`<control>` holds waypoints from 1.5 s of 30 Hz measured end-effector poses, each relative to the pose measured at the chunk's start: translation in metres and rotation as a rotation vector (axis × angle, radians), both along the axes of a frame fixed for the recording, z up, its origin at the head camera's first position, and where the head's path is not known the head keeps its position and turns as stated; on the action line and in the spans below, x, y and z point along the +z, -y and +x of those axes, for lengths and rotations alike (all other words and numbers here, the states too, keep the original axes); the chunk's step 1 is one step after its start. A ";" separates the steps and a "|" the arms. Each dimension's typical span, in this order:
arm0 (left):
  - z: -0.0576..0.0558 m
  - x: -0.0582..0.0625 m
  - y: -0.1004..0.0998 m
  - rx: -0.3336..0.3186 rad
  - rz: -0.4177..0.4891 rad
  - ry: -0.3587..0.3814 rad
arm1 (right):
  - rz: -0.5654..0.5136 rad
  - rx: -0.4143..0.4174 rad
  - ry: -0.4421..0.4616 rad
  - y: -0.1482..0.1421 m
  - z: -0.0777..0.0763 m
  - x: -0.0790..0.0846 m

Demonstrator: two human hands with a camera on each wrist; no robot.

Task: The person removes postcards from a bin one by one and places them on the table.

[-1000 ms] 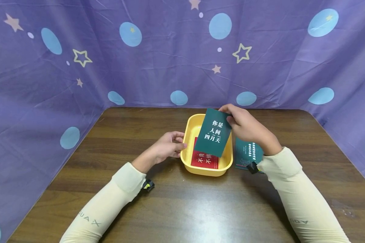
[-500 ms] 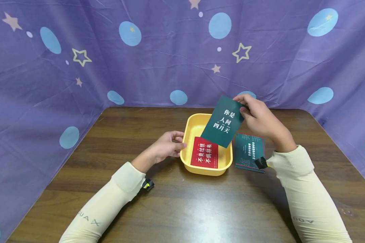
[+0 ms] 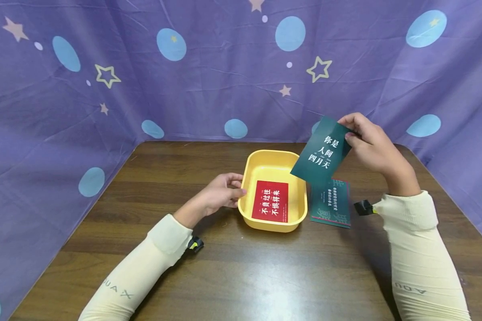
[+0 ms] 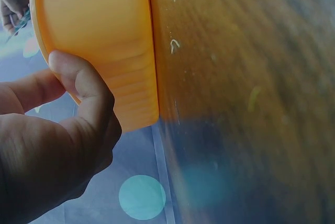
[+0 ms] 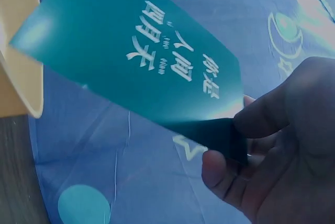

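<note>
In the head view a yellow plastic tray (image 3: 273, 227) stands on the table, with a red card (image 3: 270, 201) lying flat inside it. My left hand (image 3: 224, 192) pinches the tray's left rim between thumb and fingers; the left wrist view shows that grip on the tray wall (image 4: 99, 20) up close. Held in the air by my right hand (image 3: 375, 145) is a green card (image 3: 323, 149) with white Chinese characters, pinched at its upper right corner. It hangs tilted above the tray's right rim. Below it, several stacked green cards (image 3: 329, 205) lie beside the tray, partly covered by the held card.
The brown wooden table (image 3: 241, 276) carries the tray and the cards. Behind it hangs a purple curtain (image 3: 209, 98) with stars and blue ovals. A black wrist device (image 3: 365, 207) sits by the right cuff.
My right hand has moved right and up with the green card, away from over the tray. The red card and the green stack now show more. The left hand and tray have stayed put.
</note>
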State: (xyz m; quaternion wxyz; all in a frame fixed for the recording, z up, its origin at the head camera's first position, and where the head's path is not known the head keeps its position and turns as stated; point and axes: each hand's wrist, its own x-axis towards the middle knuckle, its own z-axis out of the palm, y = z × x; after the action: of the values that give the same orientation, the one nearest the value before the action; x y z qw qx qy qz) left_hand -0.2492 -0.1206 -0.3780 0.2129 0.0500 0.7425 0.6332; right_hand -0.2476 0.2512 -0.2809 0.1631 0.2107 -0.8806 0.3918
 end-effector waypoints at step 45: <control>-0.001 -0.002 0.000 0.006 -0.008 0.002 | 0.184 0.120 0.569 -0.042 -0.051 -0.078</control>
State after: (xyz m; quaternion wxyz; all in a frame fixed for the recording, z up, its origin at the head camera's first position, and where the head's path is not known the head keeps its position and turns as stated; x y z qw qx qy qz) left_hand -0.2505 -0.1208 -0.3801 0.2118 0.0463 0.7448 0.6311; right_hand -0.2984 0.2936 -0.3586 -0.1332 0.1579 -0.9089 0.3624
